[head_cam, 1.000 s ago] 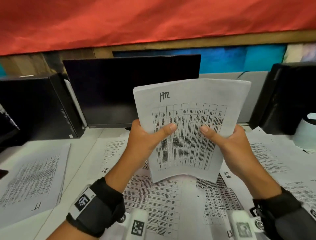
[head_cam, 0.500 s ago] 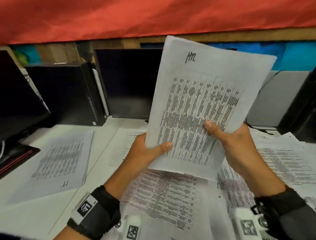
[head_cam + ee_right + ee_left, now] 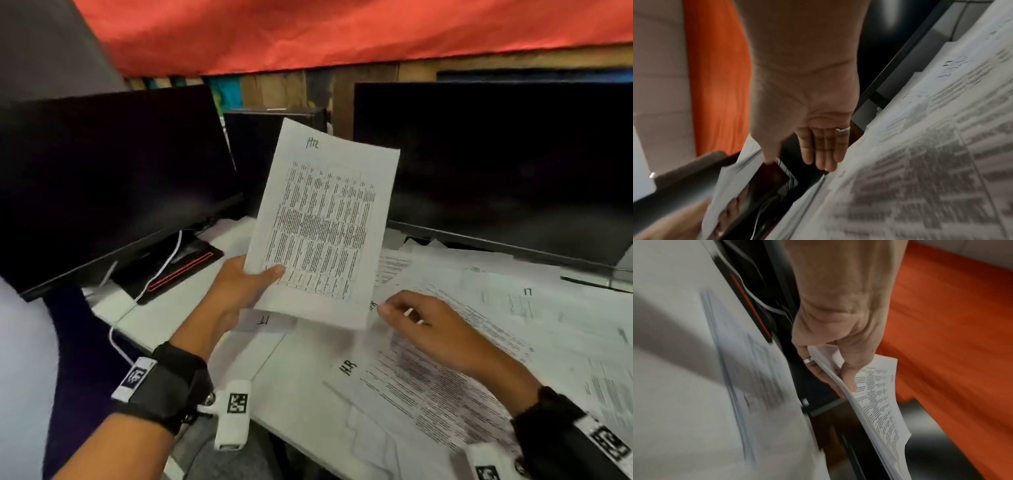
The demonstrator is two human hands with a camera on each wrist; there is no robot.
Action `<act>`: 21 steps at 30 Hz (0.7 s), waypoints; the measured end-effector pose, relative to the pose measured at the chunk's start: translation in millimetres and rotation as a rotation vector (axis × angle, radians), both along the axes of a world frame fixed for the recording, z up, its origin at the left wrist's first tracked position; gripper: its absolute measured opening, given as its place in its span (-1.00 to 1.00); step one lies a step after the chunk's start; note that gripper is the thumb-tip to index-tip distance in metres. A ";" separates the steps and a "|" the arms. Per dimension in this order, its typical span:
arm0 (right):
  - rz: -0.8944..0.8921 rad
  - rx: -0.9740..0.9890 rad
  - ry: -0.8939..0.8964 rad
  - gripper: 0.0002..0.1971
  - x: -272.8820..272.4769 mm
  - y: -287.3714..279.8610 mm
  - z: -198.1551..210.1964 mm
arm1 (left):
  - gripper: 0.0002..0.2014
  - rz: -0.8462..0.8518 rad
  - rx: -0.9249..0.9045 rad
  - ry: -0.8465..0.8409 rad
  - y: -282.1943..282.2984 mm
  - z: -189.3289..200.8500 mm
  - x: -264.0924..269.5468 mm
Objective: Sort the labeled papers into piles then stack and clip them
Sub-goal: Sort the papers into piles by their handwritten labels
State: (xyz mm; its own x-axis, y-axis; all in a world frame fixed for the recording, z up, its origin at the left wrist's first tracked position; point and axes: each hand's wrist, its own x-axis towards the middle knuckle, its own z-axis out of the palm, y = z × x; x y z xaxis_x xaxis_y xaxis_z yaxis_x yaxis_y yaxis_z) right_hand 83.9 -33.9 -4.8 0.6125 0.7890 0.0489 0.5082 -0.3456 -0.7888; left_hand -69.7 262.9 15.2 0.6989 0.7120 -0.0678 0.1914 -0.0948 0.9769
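A stack of printed sheets marked "HR" (image 3: pixel 325 222) stands upright above the white desk (image 3: pixel 164 308). My left hand (image 3: pixel 239 284) alone grips its lower left corner, thumb on the front and fingers behind. In the left wrist view, the left hand (image 3: pixel 842 386) pinches the sheaf (image 3: pixel 879 410) edge-on. My right hand (image 3: pixel 421 325) hovers open just below the stack's lower right corner, over loose papers (image 3: pixel 462 359). The right wrist view shows the right hand (image 3: pixel 818 154) with straight fingers holding nothing. A sheet labelled "HR" (image 3: pixel 404 394) lies flat in front. An "IT" sheet (image 3: pixel 265 322) peeks out under the held stack.
Two dark monitors (image 3: pixel 120 188) (image 3: pixel 496 164) and a black computer case (image 3: pixel 267 154) line the back of the desk. A black base with a red stripe (image 3: pixel 185 270) and a white cable (image 3: pixel 164 267) lie at the left. Scattered papers (image 3: pixel 548 325) cover the right side.
My right hand has let go of the HR stack and dropped toward the desk papers. The left hand now holds the stack alone, further left, and my view has swung left.
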 end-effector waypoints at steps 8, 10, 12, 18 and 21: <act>0.101 -0.364 -0.146 -0.70 -6.9 32.3 -58.3 | -0.66 0.160 0.085 0.292 97.3 -22.0 -45.3; 0.091 -0.373 -0.135 -0.71 -6.4 35.3 -62.5 | -0.61 0.162 0.109 0.369 105.0 -33.1 -45.9; 0.083 -0.375 -0.138 -0.72 -6.4 37.4 -65.8 | -0.61 0.153 0.115 0.409 106.2 -40.2 -42.9; 0.056 -0.357 -0.121 -0.73 -6.4 39.6 -68.5 | -0.28 0.226 0.136 0.535 91.4 -47.7 -29.4; 0.061 -0.369 -0.127 -0.75 -6.7 40.3 -68.1 | -0.34 0.229 0.145 0.576 83.8 -50.5 -28.2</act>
